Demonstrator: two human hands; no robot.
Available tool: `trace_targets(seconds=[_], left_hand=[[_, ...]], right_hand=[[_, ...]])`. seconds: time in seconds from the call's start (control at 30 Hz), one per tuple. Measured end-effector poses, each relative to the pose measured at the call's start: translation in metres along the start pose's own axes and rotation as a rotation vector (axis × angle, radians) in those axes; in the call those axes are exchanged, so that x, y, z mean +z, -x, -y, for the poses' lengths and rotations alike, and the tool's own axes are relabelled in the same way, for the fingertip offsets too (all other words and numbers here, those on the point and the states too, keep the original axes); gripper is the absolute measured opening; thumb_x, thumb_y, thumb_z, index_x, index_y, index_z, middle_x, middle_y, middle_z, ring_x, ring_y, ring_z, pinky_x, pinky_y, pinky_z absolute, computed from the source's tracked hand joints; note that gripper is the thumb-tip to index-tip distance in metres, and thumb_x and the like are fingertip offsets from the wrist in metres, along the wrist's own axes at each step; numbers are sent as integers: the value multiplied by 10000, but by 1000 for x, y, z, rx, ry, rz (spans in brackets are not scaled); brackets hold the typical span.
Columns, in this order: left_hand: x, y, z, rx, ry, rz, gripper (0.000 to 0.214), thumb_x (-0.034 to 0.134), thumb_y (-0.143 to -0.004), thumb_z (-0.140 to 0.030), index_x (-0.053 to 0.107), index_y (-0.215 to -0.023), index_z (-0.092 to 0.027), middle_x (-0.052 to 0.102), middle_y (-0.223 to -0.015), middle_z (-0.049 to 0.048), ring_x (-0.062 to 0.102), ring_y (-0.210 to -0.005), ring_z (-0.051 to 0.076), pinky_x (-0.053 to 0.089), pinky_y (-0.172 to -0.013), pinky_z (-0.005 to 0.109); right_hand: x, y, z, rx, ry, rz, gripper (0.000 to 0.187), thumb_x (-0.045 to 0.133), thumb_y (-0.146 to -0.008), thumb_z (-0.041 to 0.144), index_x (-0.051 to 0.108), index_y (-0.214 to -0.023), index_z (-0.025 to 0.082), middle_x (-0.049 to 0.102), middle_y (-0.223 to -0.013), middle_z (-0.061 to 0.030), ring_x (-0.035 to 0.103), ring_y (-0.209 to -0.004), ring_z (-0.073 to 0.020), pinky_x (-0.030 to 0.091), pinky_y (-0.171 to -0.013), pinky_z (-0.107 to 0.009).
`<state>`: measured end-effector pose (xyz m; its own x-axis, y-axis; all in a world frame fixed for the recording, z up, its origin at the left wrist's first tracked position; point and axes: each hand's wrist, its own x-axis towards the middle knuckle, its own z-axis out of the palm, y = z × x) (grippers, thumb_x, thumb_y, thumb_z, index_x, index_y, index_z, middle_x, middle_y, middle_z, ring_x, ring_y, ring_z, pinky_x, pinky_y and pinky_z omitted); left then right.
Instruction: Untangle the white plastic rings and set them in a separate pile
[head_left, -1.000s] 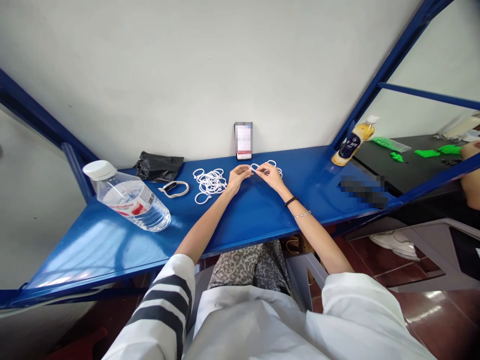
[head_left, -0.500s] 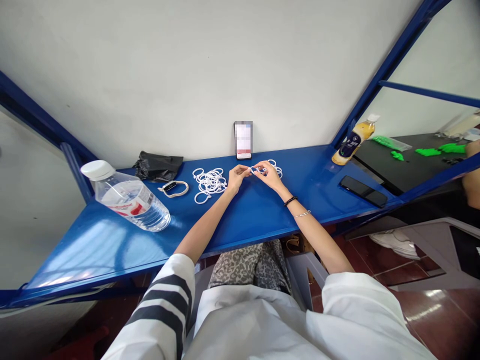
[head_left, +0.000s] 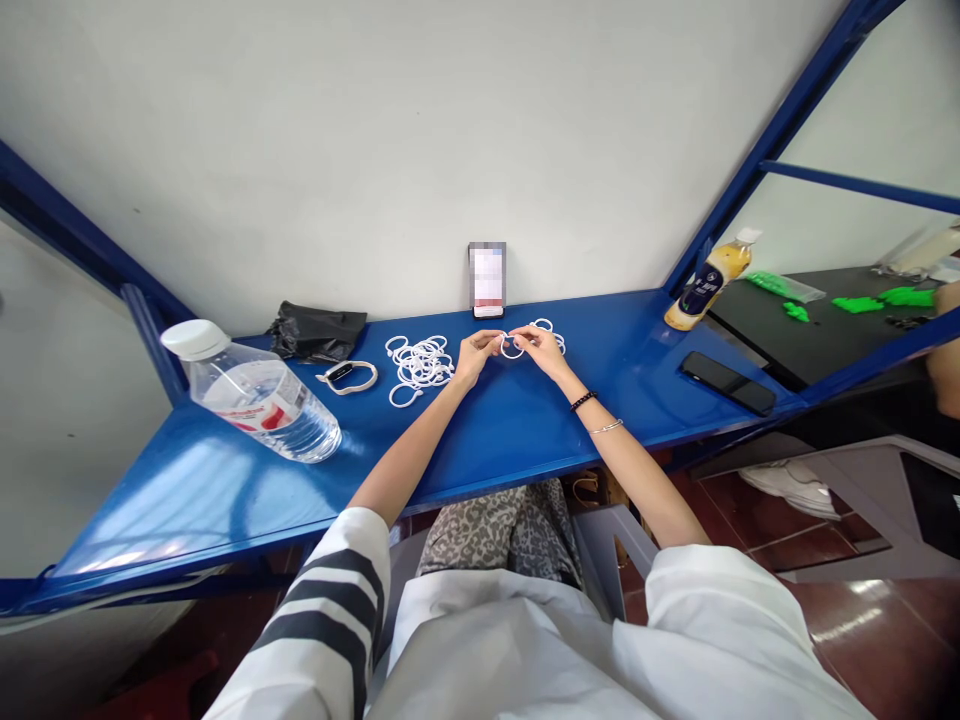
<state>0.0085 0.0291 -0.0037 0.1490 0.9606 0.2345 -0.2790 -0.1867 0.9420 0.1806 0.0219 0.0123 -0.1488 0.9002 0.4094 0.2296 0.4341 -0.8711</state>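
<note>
A long blue surface (head_left: 525, 430) is stretching across the middle of the frame, running from lower left to the right edge against a pale wall. At centre left a clear water bottle (head_left: 255, 395) with a white cap is lying on its side on it. Just above and to the right of that, a crumpled black bag (head_left: 315, 333) is sitting against the wall. At upper right a yellow drink bottle (head_left: 705, 285) is standing at the surface's far end, and a black phone (head_left: 726, 382) is lying flat below it. A loose heap of white rings (head_left: 420, 365) is resting left of centre. The left hand (head_left: 476, 352) and the right hand (head_left: 541, 345) are meeting at the centre of the frame, just above the surface. Behind them an upright phone (head_left: 487, 280) is leaning on the wall. A pale wristband (head_left: 347, 376) is lying between the bag and the heap. A smaller cluster of rings (head_left: 551, 330) is showing just behind the right hand. Between the two hands a single white ring (head_left: 512, 352) is hanging, each grip pinching one side of it with the fingertips closed.
</note>
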Motion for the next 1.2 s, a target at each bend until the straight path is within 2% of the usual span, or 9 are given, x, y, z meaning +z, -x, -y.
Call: trace_targets(seconds=[0.17,0.3,0.4,0.5,0.73,1.0,1.2], left_hand=[[-2,-2,1,-26,-2,23,478,807,-618,-524,706,-877,-135,725,-760,61,645,-661,146,483,-663,271],[-1,-2,1,-34,-16,26,448,802,-622,-528,678,-792,-133,715,-729,59,644,-663,141,473,-654,259],[0,-2,1,-27,-49,28,425,810,-620,-495,663,-802,-140,716,-727,57,665,-711,162,474,-662,262],[0,-2,3,-12,-74,25,426,828,-604,-448,658,-847,-142,719,-724,56,676,-731,179,480,-676,274],[0,-3,6,39,-140,-71,396,803,-646,-411,689,-899,-128,711,-687,57,660,-665,168,473,-634,273],[0,-2,6,88,-190,-54,373,794,-656,-440,724,-856,-133,734,-795,86,676,-703,194,518,-660,304],[0,-2,6,139,-260,-26,336,757,-705,-435,728,-861,-140,724,-757,71,659,-669,180,518,-670,305]], right_hand=[[1,0,-1,9,-74,31,303,676,-779,463,718,-913,195,715,-925,-67,655,-891,-215,504,-827,-357],[2,0,-2,6,-97,-13,293,688,-772,448,721,-930,203,713,-978,-68,649,-929,-215,505,-854,-360],[2,0,-1,3,-99,-29,305,684,-776,439,721,-977,214,707,-986,-63,643,-930,-210,508,-854,-357],[2,1,1,4,-81,-12,325,675,-784,427,717,-1027,216,700,-938,-57,639,-892,-205,514,-811,-348],[5,3,3,-26,2,8,339,625,-822,413,722,-1065,197,708,-924,-71,629,-831,-193,504,-745,-335],[4,2,-2,-59,50,14,339,601,-849,433,734,-1079,221,723,-1034,-78,639,-900,-208,504,-761,-341],[2,1,-6,-63,65,9,314,594,-859,400,740,-1074,223,724,-1059,-78,639,-947,-218,498,-803,-353]])
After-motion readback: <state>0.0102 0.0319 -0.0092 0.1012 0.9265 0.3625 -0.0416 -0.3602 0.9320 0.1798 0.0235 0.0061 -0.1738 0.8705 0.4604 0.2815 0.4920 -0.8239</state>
